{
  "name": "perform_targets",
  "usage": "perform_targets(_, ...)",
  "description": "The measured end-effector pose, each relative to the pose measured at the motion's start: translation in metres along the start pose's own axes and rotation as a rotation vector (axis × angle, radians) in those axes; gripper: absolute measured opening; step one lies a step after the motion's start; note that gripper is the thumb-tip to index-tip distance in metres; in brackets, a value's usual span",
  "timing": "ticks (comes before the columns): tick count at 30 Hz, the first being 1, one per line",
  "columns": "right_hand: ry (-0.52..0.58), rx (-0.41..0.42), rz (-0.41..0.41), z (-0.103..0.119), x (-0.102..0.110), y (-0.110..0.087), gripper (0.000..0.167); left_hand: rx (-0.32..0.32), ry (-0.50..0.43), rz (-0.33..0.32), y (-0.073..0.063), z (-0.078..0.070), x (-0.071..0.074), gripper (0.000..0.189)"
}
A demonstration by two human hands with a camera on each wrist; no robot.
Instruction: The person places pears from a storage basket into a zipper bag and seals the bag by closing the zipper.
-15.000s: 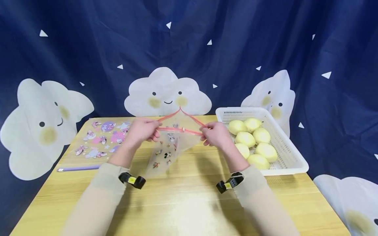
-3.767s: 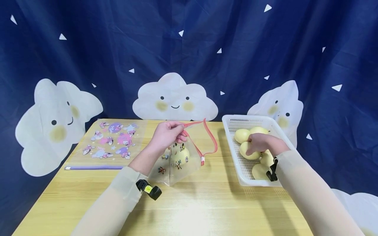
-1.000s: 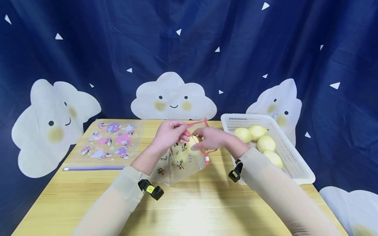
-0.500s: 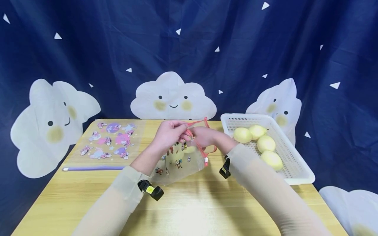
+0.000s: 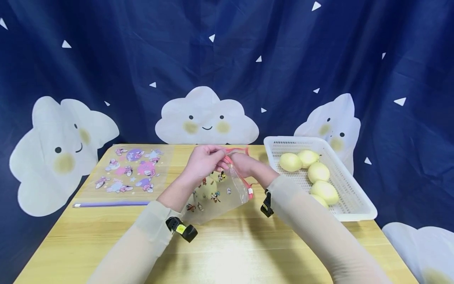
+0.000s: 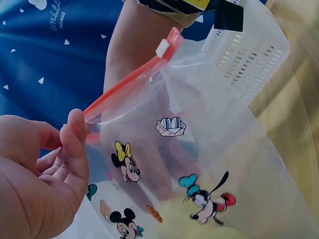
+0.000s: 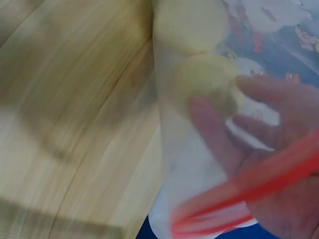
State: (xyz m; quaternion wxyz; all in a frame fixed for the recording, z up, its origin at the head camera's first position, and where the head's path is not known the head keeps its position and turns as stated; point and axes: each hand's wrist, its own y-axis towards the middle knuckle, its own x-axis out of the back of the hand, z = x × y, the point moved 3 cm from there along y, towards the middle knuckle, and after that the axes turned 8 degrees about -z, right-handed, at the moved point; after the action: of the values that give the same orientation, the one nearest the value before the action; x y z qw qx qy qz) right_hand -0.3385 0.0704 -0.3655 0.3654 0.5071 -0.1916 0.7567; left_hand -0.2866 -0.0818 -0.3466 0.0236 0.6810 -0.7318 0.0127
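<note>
My left hand (image 5: 203, 163) pinches the red zip edge of a clear cartoon-print zip bag (image 5: 227, 205) at its left side, keeping the mouth parted. Through that mouth reaches my right hand (image 5: 242, 163), inside the bag up to about the wrist. The left wrist view shows its fingers (image 6: 154, 174) through the plastic, pointing down and fairly straight. Two pale yellow pears show inside in the right wrist view: an upper pear (image 7: 192, 25) and a lower pear (image 7: 204, 82), with the right thumb and fingertips right at the lower one. A white slider (image 5: 250, 191) sits at the zip's near end.
A white perforated basket (image 5: 354, 197) stands at the right with several pale yellow pears (image 5: 318, 172) in it. Flat at the left lies a second clear bag (image 5: 122, 171) with a purple zip (image 5: 113, 204). A dark blue curtain hangs behind the table (image 5: 227, 248).
The right hand has brought a pear from the basket and gone deeper into the bag, its fingers now apart at the fruit. Earlier, both hands spread the bag's mouth; the left still pinches its edge.
</note>
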Motion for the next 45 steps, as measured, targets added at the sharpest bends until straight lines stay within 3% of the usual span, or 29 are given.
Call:
perform_targets(4,0.059,0.049,-0.02,0.004,0.0,-0.001,0.016,-0.013,0.027,-0.007,0.0,0.001,0.002,0.026)
perform_targets(9,0.11,0.064,0.035,0.007,-0.003,-0.005,0.017,-0.002,0.006,-0.001,0.002,0.005,0.004,0.028)
perform_targets(17,0.083,-0.085,0.058,0.008,0.004,-0.018,0.04,0.02,0.017,-0.01,0.002,0.009,0.007,0.029)
perform_targets(23,0.134,-0.132,0.046,0.001,0.023,-0.039,0.04,0.028,0.034,-0.032,0.001,0.007,0.01,0.028)
perform_targets(27,0.172,-0.153,0.006,-0.011,0.04,-0.056,0.039,0.027,0.021,-0.027,0.001,0.006,0.011,0.029)
perform_targets(37,0.25,-0.302,-0.142,-0.061,0.088,-0.099,0.036,0.032,-0.008,-0.018,0.001,0.005,0.012,0.027)
perform_targets(45,0.199,-0.415,-0.22,-0.107,0.114,-0.126,0.041,0.037,-0.012,-0.017,0.001,0.006,0.014,0.027)
